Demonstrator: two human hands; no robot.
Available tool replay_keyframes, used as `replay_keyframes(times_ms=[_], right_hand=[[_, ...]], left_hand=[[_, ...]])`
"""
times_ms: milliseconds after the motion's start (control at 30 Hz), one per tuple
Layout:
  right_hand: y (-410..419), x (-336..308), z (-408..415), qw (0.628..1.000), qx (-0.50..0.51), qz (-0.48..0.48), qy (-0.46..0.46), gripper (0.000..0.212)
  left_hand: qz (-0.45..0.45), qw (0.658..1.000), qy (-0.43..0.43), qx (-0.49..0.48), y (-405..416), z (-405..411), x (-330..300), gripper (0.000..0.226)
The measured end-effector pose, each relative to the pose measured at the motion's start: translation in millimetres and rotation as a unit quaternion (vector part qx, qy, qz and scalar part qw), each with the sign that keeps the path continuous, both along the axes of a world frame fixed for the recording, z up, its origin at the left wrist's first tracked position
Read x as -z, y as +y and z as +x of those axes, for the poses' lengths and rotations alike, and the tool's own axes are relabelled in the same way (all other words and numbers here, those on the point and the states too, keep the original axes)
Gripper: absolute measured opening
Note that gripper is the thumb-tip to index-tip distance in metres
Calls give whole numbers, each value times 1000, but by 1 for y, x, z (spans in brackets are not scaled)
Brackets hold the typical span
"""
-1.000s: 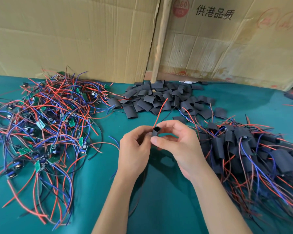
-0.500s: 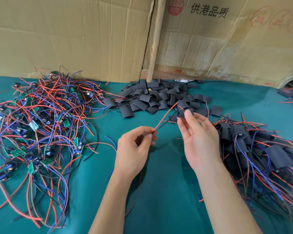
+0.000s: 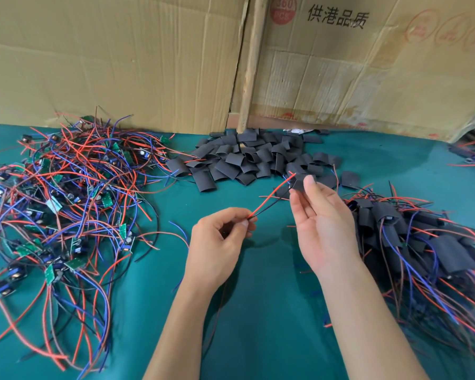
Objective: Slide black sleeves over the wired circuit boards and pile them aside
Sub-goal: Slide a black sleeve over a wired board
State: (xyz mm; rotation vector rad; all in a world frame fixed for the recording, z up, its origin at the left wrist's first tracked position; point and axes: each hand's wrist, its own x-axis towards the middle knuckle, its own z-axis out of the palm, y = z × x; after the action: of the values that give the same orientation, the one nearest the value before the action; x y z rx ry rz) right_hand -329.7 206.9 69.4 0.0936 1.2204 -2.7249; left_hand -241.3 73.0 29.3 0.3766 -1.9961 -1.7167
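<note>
- Hands sit mid-frame above the green table (image 3: 258, 311), both forearms entering from the bottom edge.
- Left hand (image 3: 217, 242): back of hand toward camera, fingers curled, thumb and forefinger pinching a red and black wire pair (image 3: 272, 196) at its lower end. Wires run up and to the right, tips ending just beside the right fingertips. Circuit board on these wires not visible; cannot tell whether it is hidden inside the hand.
- Right hand (image 3: 324, 229): palm facing left, fingers nearly straight and pointing up and away. Thumb and forefinger tips pinch a single black sleeve (image 3: 299, 183) at the top of the hand.
- Held sleeve is raised off the table, next to the wire tips; whether the wires have entered it cannot be told.
- Loose black sleeves (image 3: 244, 160) lie heaped at the back centre of the table, against the cardboard boxes (image 3: 121, 64).
- Unsleeved wired circuit boards (image 3: 66, 201), green boards with red, blue and black leads, are tangled across the left side of the table.
- Sleeved boards (image 3: 422, 237) are piled at the right, just beside the right wrist, leads trailing toward the near edge.
</note>
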Motion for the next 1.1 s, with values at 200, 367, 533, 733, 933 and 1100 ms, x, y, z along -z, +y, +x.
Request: replay_keyframes(times_ms=[200, 367, 533, 733, 933, 1100], right_hand=[[4, -7, 3, 999, -27, -3, 24, 10], [8, -7, 3, 997, -9, 56, 60, 11], [2, 1, 7, 976, -61, 183, 98, 25], [-10, 13, 14, 946, -134, 269, 123, 23], [-8, 17, 14, 949, -146, 262, 100, 19], [-3, 10, 10, 969, -96, 205, 99, 19]], left_hand=[[-25, 1000, -18, 0, 0, -1, -1, 41], [-41, 999, -26, 0, 1, 0, -2, 43], [-33, 999, -22, -2, 2, 2, -5, 41], [-3, 1000, -12, -13, 0, 3, -5, 18], [51, 999, -1, -7, -2, 4, -5, 29], [73, 997, -11, 35, -1, 4, -6, 29]])
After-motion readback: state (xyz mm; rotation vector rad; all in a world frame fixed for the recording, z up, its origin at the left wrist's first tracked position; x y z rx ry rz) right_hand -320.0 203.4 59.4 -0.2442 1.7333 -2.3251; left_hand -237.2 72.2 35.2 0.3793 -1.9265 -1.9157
